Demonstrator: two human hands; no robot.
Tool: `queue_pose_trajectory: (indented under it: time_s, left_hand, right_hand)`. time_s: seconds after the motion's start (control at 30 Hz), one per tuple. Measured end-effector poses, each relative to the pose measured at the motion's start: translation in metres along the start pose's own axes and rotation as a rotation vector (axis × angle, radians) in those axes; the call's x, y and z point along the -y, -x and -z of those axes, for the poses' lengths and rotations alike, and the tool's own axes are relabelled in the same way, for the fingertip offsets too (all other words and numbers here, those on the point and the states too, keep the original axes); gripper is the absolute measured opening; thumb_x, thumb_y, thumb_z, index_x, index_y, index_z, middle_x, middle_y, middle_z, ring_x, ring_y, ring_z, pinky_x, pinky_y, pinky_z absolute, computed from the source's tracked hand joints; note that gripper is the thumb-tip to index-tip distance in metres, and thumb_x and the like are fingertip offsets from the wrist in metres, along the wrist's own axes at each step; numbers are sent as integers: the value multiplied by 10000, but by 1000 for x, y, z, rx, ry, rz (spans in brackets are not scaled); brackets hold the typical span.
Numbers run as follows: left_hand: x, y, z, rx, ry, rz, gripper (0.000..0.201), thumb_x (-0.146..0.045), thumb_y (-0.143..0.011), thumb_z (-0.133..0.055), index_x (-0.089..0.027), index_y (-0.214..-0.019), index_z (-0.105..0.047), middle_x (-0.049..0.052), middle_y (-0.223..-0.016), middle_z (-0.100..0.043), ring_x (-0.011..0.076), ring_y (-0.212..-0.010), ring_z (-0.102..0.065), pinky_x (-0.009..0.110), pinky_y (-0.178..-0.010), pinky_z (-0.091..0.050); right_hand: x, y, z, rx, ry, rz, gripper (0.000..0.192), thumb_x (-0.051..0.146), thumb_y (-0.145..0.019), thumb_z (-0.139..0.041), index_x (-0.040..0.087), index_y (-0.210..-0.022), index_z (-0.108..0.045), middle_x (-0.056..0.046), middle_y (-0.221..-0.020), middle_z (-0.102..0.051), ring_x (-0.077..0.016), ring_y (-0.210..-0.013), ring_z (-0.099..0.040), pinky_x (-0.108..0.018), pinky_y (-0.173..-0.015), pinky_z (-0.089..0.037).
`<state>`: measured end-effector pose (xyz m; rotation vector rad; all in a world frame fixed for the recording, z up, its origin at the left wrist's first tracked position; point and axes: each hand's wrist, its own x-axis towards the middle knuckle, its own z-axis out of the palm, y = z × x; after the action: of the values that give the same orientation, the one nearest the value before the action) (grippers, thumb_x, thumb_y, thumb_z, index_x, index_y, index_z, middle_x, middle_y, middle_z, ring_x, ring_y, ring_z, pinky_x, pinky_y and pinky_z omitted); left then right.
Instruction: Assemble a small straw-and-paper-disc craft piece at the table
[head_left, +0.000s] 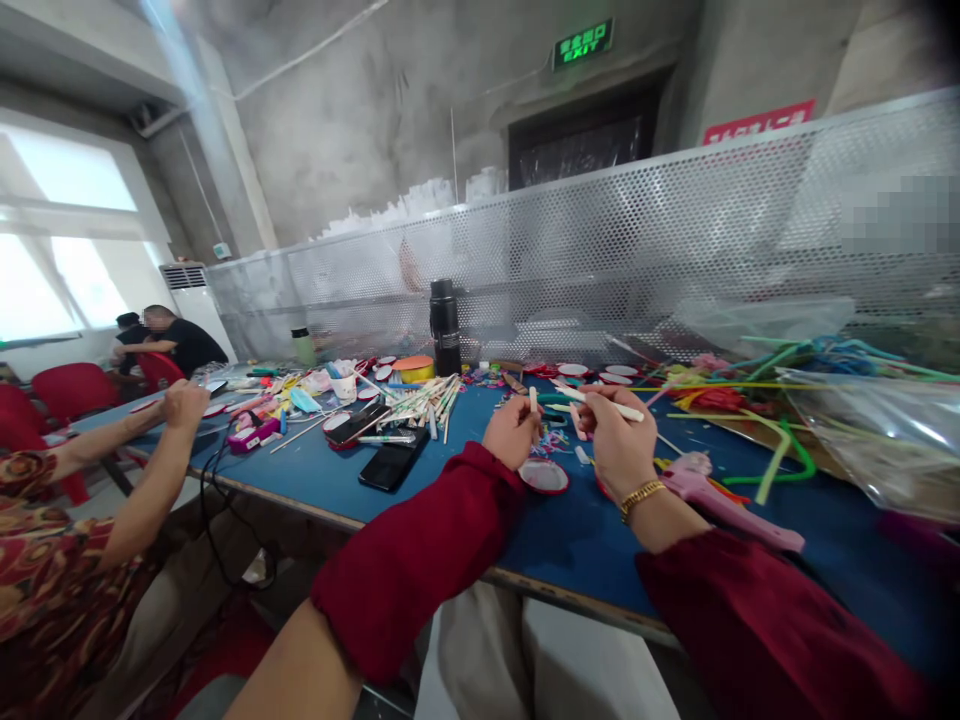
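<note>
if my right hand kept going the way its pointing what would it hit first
Probably the left hand: the right hand and its white stick point left toward it, a small gap apart; depth is uncertain.

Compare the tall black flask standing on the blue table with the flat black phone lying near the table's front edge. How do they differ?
The tall black flask stands upright, while the flat black phone lies flat. The flask is a rounded cylinder; the phone is a thin rectangular slab. The flask stands far back by the perforated metal screen; the phone lies near the front edge, close to the person's left hand. Both are black and rest on the blue table.
</note>
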<state>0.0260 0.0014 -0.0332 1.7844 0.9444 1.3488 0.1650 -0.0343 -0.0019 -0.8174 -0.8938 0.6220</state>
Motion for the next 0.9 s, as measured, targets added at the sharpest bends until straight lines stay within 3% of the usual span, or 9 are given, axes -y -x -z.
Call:
queue_pose_trajectory:
  time_s: [0.6, 0.9]
  left_hand:
    - [-11, 9, -4, 86, 63, 95, 60, -286, -1017, -395, -238, -1016, -431, -64, -606, -603, 108, -377, -422, 238, -460, -343]
    - [-10, 6, -6, 121, 116, 144, 69, -209, -990, -430, -204, -975, -498, -56, -605, -590, 100, -376, -471, 224, -432, -373]
  right_hand:
    - [-4, 1, 0, 63, 41, 31, 135, 305, -740, -673, 196, -815, -701, 15, -598, -608, -121, -491, -503, -245, -446, -377]
    - [-3, 7, 0, 76, 66, 65, 203, 337, -742, -712, 205, -885, -658, 14, -663, -644, -126, -524, -539, -254, -484, -417]
